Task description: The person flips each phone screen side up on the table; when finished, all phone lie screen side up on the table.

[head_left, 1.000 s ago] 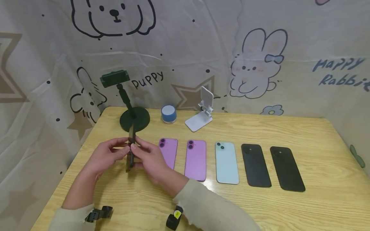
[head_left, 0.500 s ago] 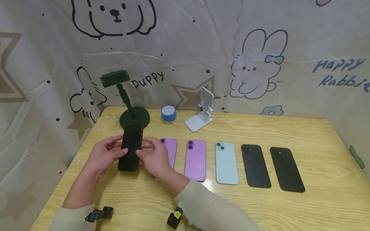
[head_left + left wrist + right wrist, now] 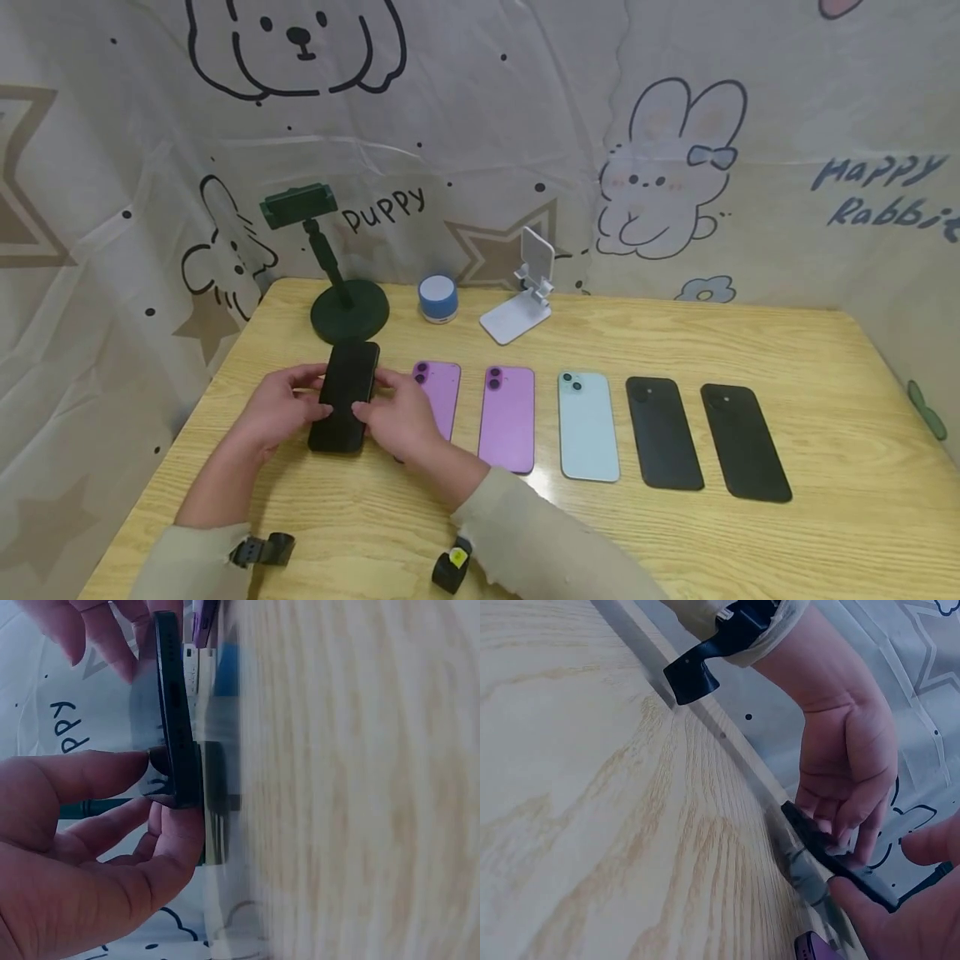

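A black phone (image 3: 343,408) is held level, dark glossy face up, low over the left part of the table. My left hand (image 3: 273,408) grips its left edge, thumb on top; the left wrist view shows that hand's (image 3: 105,862) fingers curled beneath the phone's (image 3: 174,712) end. From the other side my right hand (image 3: 405,417) pinches the right edge, thumb on the face, its fingers partly hidden behind the phone. In the right wrist view, both the left hand (image 3: 851,761) and the right hand (image 3: 915,922) hold it. Just right lies a purple phone (image 3: 444,396), partly covered by the right hand.
Further right lie another purple phone (image 3: 508,429), a light blue phone (image 3: 590,437) and two black phones (image 3: 666,442), backs up. Behind stand a dark green clamp stand (image 3: 348,312), a blue and white cylinder (image 3: 438,300) and a white folding phone stand (image 3: 517,318). Printed cloth (image 3: 465,108) hangs behind.
The phone has turned from edge-on to face up between both hands, then come down slightly toward the table. The other phones and the stands have stayed put.
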The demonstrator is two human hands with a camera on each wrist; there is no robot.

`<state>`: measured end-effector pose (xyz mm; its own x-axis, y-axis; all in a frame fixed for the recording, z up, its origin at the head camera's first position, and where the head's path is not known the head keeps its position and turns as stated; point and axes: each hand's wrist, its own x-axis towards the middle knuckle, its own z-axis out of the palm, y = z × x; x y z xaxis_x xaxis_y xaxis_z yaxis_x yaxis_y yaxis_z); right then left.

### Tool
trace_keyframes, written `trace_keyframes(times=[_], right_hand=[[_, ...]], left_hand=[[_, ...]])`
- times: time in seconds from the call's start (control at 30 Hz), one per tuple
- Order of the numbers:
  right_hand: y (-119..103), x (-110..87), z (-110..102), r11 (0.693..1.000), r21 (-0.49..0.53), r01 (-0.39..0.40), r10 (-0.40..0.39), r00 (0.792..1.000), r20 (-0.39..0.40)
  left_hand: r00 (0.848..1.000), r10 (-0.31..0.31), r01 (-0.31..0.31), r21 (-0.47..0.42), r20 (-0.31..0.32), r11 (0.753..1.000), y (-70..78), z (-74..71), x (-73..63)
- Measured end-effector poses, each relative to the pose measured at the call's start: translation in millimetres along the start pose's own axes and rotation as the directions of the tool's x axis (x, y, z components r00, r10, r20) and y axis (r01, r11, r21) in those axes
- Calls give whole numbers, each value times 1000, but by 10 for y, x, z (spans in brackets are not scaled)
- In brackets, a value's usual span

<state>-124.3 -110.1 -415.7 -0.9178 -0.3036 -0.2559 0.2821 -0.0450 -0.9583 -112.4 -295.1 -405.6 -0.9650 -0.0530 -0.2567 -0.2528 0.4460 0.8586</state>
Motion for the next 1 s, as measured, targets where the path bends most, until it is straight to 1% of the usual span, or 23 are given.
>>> trace_keyframes(times=[0.07,0.17,0.27,0.33,0.43,0.5,0.57,0.63,0.7,1.0], right_hand=[[3,-9,3,1000,0,-5,5,1000,17],[4,-17,-3,999,-33,-10,11,1000,28],[2,-24,-14,997,-70,-19,22,999,31],[-3,-30,-23,992,-125,-27,30,999,27],[-17,-43,-39,970,-238,-42,50,998,28],[-30,-50,-50,947,-317,-46,60,998,34],[-31,-56,-56,932,-359,-51,73,996,48],[-30,-57,-58,924,-379,-51,78,995,56],[-24,-60,-55,922,-383,-51,81,995,63],[-10,-75,-14,914,-405,-28,76,992,103]], left_hand=[[1000,-9,9,25,14,1000,-18,8,20],[999,-39,37,62,20,997,-34,31,40],[998,-61,60,96,11,994,-36,54,58],[998,-65,65,120,-4,991,-30,70,65],[998,-56,60,154,-35,986,-17,91,68],[996,-57,68,168,-73,983,-11,108,66],[991,-67,85,170,-112,982,-10,123,60],[986,-79,103,163,-143,981,-11,137,56],[984,-83,107,156,-155,982,-7,138,50],[987,-79,103,168,-141,980,-19,129,53]])
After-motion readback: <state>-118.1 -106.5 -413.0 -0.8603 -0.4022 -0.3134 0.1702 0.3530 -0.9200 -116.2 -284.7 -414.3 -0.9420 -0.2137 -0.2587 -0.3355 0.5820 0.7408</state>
